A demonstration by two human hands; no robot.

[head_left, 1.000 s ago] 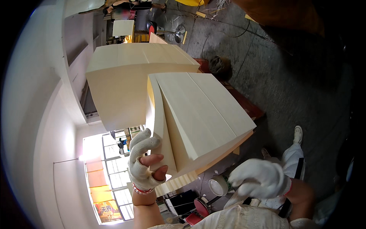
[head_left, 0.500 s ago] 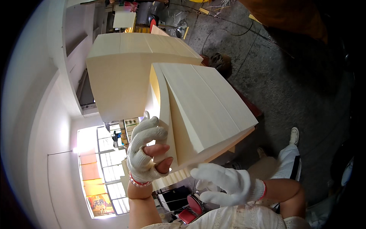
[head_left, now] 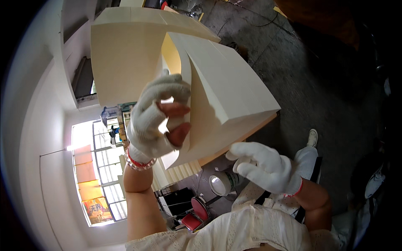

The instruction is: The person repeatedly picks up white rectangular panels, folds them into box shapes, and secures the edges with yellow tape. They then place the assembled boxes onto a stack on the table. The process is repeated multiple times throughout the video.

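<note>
Glowing at the far left is a paned window (head_left: 111,167), orange panels in its near side and a colourful poster (head_left: 98,210) at its foot. Across now to the big pale cream block (head_left: 130,62) at the back, broad face towards us. Below it comes the left hand (head_left: 159,113), in a white knitted glove (head_left: 146,121) with bare thumb and forefinger poking out, a beaded bracelet (head_left: 140,163) round the wrist. It's up against a pale cream sheet (head_left: 173,56), the one bowing away from the left side of the front block! Thumb and forefinger sit apart, though with the back of the hand towards us I cannot tell whether it is clamped on that sheet. Underneath, a ribbed pale panel (head_left: 176,173), and below that a red chair (head_left: 200,209). Next along, a white bucket (head_left: 220,184), and above it the front block (head_left: 234,75) itself, a dark wedge of shade between it and the bowed sheet. And here's the right hand (head_left: 266,167), fully gloved and red at the cuff, fingers bent, thumb well apart from them, nothing in its grasp, just beside the block's lower edge. Beyond, on the dark concrete floor (head_left: 289,83), stands a white shoe (head_left: 312,138).
</note>
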